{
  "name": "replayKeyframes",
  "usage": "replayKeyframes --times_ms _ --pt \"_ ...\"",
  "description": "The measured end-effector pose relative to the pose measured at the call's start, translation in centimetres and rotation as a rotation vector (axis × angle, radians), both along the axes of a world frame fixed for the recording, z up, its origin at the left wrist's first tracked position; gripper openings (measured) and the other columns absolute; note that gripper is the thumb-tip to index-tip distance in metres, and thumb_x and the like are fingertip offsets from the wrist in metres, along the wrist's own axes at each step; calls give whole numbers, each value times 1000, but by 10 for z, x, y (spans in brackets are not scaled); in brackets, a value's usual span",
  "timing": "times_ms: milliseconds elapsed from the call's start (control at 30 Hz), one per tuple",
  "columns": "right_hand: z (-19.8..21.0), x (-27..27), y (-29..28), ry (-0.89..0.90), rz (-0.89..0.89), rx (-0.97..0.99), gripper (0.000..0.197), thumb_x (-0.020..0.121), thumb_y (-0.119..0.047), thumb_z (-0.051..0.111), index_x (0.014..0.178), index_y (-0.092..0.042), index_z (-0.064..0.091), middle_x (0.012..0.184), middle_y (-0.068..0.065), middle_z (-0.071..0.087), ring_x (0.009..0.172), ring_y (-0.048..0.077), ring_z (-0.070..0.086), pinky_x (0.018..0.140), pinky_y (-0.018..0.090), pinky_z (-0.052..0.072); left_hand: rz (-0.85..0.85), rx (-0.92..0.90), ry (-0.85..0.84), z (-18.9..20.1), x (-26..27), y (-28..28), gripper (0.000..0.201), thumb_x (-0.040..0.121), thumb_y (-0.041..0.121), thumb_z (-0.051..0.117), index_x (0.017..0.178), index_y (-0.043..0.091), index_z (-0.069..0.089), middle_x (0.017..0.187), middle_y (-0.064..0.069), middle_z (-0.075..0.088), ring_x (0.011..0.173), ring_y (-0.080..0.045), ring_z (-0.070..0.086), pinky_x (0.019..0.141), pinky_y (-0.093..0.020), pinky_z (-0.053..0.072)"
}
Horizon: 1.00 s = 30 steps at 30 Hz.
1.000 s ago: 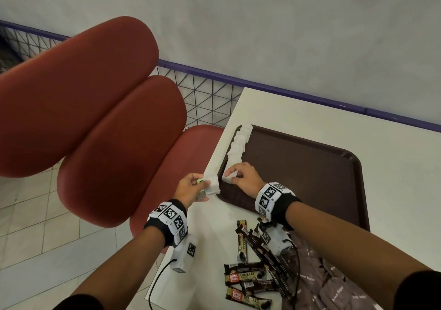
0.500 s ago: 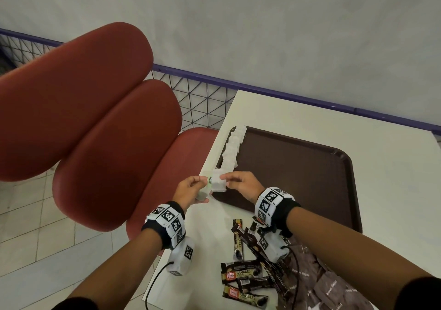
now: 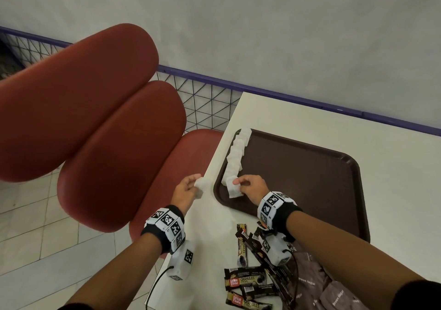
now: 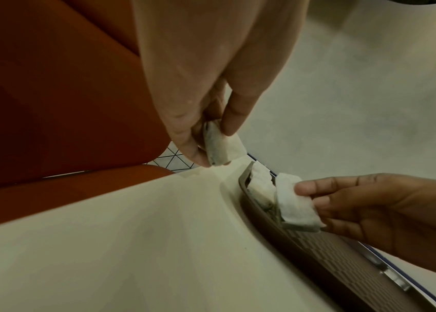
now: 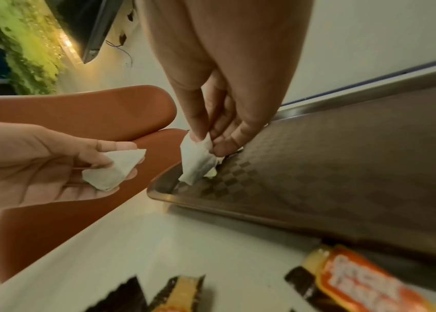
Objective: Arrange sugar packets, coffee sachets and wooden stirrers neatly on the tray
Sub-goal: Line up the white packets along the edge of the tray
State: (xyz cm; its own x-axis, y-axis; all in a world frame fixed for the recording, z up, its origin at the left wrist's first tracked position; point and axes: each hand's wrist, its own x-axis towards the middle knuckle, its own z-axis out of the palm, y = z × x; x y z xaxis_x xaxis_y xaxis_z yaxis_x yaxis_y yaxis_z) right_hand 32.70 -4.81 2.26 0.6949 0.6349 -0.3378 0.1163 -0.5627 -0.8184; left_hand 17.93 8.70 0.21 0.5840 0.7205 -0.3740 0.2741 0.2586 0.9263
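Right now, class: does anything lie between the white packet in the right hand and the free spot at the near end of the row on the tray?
Nothing visible does. The right hand pinches the white packet directly over the tray, at the near end of the row of white packets; bare tray floor lies beneath.

**Count of items around the tray**

One brown tray [image 3: 310,181]. Along its left edge runs a row of white packets [image 3: 235,157], overlapped so the exact number cannot be told. Two more white packets are held, one in each hand. Near the tray's front edge lie at least four dark coffee sachets [image 3: 248,282] and several brown sugar packets [image 3: 334,295], their number unclear.
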Motion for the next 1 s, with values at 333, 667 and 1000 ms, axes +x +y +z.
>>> replayKeyframes --times_ms 333,667,1000 --pt "-10 -4 22 -7 16 -92 37 84 10 47 111 -6 66 119 14 62 112 28 56 86 18 39 49 -5 -18 -3 -4 3 30 87 -5 52 110 14 55 99 -5 63 77 -13 59 64 -21 47" --pt "-9 -11 19 -89 69 -32 38 81 10 54 115 -3 61 130 14 43 122 24 44 90 9 27 -1 47 -9 -7 4 3 19 89 -3 54 82 14 53 79 -4 63 57 -1 64 60 -13 52" --pt "5 -27 -1 143 137 157 37 80 9 53 76 -27 60 100 3 51 95 17 49 88 30 43 -14 59 -3 -8 14 -4 18 87 3 61 81 19 56 86 -6 58 84 -23 57 71 -33 54"
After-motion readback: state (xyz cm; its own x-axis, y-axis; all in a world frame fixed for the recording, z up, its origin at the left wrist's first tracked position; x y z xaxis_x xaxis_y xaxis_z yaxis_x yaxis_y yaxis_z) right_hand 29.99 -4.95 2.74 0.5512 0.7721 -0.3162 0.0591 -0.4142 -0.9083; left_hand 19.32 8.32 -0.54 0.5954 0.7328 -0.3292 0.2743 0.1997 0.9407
